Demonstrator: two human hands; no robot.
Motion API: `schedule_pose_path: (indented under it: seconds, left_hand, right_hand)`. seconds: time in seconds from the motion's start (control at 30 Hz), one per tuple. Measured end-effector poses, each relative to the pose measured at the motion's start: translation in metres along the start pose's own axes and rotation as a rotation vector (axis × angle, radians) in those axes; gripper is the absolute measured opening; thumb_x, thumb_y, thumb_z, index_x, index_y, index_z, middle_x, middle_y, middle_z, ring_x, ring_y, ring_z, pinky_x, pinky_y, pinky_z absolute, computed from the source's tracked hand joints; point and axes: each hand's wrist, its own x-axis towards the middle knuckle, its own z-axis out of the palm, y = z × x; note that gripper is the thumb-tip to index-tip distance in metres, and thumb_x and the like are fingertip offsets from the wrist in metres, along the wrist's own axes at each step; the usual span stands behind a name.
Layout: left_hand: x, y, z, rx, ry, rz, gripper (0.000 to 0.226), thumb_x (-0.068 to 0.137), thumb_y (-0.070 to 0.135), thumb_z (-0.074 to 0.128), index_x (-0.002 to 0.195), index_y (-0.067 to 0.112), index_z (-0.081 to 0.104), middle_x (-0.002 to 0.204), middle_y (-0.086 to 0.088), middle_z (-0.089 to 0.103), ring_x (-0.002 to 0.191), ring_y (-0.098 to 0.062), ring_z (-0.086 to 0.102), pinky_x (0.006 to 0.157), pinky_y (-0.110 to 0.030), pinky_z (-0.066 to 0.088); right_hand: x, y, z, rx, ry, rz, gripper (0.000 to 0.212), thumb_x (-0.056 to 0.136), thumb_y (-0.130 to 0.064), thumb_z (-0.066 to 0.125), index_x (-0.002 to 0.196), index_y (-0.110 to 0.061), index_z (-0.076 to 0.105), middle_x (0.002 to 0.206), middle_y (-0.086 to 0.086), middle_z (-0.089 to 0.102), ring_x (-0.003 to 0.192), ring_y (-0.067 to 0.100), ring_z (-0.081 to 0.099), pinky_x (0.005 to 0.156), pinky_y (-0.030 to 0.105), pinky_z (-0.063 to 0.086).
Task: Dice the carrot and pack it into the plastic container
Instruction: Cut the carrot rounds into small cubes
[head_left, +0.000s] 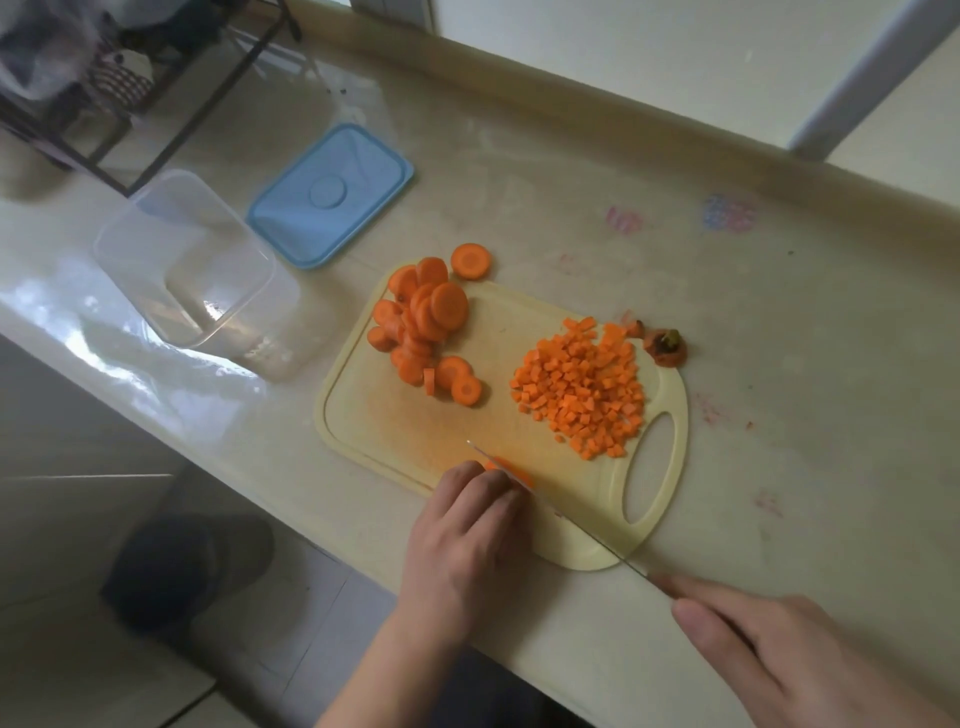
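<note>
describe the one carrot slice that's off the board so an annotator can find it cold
Start at the pale yellow cutting board on the counter. At its far-left corner lies the pile of carrot rounds. Just beyond that corner, toward the blue lid, one lone carrot round lies flat on the bare counter: unlike the piled rounds, it is apart and off the board.

Your left hand (465, 525) reaches in from the lower middle, back of the hand up, forearm running down toward the bottom edge; its fingers (485, 480) are curled down with the tips pressing on a carrot piece (511, 470), knuckles bent forward. Your right hand (779, 649) comes in from the lower right corner, lying low and well apart from the left; it grips the knife (571, 525) by the handle, forefinger stretched along it, thumb (711, 631) lying along the near side.
</note>
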Motion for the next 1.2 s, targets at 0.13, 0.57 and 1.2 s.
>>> schedule_pose_path:
  seconds: [0.13,0.57,1.2]
  left_hand:
    - [0.0,-0.002,0.0,-0.018,0.001,-0.015,0.013,0.085,0.001,0.075,0.098,0.002,0.077,0.112,-0.006,0.069,0.104,-0.03,0.063,0.089,-0.036,0.053]
    - [-0.001,0.002,0.0,0.017,0.015,0.001,0.012,0.079,-0.002,0.077,0.092,-0.002,0.075,0.097,-0.013,0.07,0.093,-0.03,0.061,0.086,-0.037,0.053]
    - [-0.006,-0.007,-0.003,-0.033,-0.034,-0.003,0.013,0.084,-0.001,0.076,0.098,-0.002,0.075,0.104,-0.012,0.069,0.099,-0.032,0.063,0.088,-0.037,0.054]
  right_hand:
    - [0.004,0.0,0.002,-0.029,0.01,-0.008,0.073,0.063,-0.094,0.002,0.112,-0.068,0.049,0.1,-0.047,0.058,0.099,-0.024,0.051,0.082,0.003,0.041]
    - [0.006,-0.009,-0.002,0.072,0.0,0.001,0.048,0.073,-0.08,0.018,0.083,-0.054,0.056,0.07,-0.013,0.064,0.067,0.003,0.061,0.06,0.015,0.045]
    - [0.019,-0.011,0.011,0.01,0.002,-0.11,0.062,0.082,-0.077,0.016,0.09,-0.032,0.058,0.071,-0.005,0.064,0.067,0.007,0.06,0.069,0.03,0.05]
